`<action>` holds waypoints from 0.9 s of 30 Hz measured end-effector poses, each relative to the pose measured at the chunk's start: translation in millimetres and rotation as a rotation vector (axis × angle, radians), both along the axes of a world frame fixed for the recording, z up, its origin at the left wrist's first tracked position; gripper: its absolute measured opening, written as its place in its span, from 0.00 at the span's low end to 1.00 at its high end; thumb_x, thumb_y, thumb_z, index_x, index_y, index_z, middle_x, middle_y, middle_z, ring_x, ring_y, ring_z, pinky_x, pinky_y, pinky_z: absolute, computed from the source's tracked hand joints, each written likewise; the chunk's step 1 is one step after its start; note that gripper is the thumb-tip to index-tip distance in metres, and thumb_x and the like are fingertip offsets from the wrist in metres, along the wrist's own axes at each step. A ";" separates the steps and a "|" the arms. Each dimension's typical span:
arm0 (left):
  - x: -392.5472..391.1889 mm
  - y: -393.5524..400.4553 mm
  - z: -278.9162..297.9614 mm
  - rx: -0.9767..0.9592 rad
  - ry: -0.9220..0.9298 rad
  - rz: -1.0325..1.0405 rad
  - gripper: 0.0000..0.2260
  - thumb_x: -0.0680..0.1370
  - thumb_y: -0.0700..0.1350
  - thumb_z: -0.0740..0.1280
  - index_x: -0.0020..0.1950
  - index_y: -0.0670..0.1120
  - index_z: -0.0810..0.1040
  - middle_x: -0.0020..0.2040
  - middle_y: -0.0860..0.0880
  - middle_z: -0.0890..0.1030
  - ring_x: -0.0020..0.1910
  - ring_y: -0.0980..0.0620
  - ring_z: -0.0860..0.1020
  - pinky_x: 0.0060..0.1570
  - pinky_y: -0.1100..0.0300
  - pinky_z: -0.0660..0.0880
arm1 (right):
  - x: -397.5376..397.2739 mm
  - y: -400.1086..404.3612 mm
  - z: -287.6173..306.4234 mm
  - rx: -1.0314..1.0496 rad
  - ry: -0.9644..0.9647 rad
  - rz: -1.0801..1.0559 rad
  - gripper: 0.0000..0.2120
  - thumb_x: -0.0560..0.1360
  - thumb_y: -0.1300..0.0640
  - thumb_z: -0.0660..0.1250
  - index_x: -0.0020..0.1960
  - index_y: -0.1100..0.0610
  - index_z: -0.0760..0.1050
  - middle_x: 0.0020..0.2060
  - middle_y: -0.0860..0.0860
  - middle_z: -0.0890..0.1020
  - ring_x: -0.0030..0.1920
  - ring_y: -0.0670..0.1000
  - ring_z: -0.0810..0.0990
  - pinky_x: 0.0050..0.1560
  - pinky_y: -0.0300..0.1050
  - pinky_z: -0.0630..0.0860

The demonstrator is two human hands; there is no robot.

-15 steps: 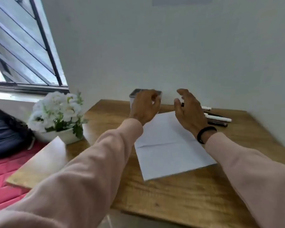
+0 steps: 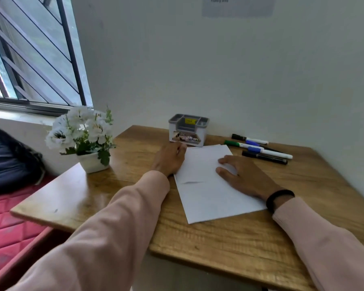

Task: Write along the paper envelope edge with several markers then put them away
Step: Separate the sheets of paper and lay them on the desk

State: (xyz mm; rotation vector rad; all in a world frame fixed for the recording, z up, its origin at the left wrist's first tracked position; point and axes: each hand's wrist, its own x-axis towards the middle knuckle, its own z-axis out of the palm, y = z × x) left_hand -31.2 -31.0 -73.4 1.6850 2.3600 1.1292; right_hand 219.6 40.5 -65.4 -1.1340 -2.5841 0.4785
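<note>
Resting flat with fingers spread, the right hand [image 2: 243, 177] presses on the white paper envelope [image 2: 208, 190], which lies on the wooden table [image 2: 219, 244]. The left hand [image 2: 170, 159] sits at the envelope's left edge with its fingers curled (whether it pinches the paper I cannot tell). Just beyond the envelope's far right corner lie the markers [image 2: 261, 149], several side by side, capped in black, green and blue. A grey organizer [image 2: 188, 130] stands behind the left hand, near the wall. White flowers in a pot [image 2: 86, 139] stand further left.
</note>
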 end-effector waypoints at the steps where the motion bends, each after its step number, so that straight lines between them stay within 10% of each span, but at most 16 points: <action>1: -2.0 1.2 -1.1 0.011 -0.019 0.009 0.15 0.85 0.50 0.57 0.45 0.44 0.76 0.47 0.43 0.81 0.46 0.43 0.79 0.41 0.56 0.68 | 3.9 1.1 2.1 -0.001 -0.008 0.011 0.26 0.81 0.33 0.61 0.76 0.42 0.71 0.80 0.45 0.69 0.79 0.50 0.66 0.80 0.51 0.63; 9: -17.2 2.9 5.7 0.016 -0.117 -0.038 0.13 0.83 0.49 0.63 0.57 0.43 0.84 0.54 0.47 0.84 0.49 0.51 0.78 0.40 0.66 0.69 | 11.2 12.4 12.0 0.074 -0.008 -0.025 0.22 0.80 0.33 0.62 0.67 0.44 0.77 0.72 0.46 0.78 0.69 0.49 0.77 0.70 0.49 0.75; 15: -13.4 -3.9 13.3 -0.124 -0.131 -0.187 0.22 0.69 0.61 0.78 0.60 0.55 0.82 0.53 0.58 0.82 0.54 0.56 0.78 0.57 0.56 0.76 | -9.5 -4.4 11.1 0.161 0.019 0.056 0.27 0.82 0.36 0.62 0.77 0.45 0.70 0.81 0.47 0.68 0.81 0.50 0.64 0.79 0.49 0.62; 22: 5.2 -2.4 17.4 -0.193 0.153 -0.003 0.34 0.66 0.79 0.64 0.58 0.56 0.82 0.58 0.54 0.80 0.59 0.50 0.76 0.67 0.45 0.66 | -7.3 -9.1 6.6 0.016 -0.130 0.098 0.36 0.79 0.28 0.56 0.83 0.39 0.55 0.85 0.44 0.54 0.84 0.48 0.53 0.82 0.52 0.54; 27: 10.1 -0.8 16.1 -0.129 0.123 -0.086 0.27 0.68 0.71 0.72 0.56 0.51 0.82 0.56 0.52 0.81 0.55 0.50 0.78 0.59 0.50 0.74 | -9.4 -9.6 4.6 0.026 -0.103 0.084 0.41 0.75 0.25 0.55 0.83 0.39 0.52 0.85 0.45 0.53 0.84 0.49 0.53 0.82 0.55 0.57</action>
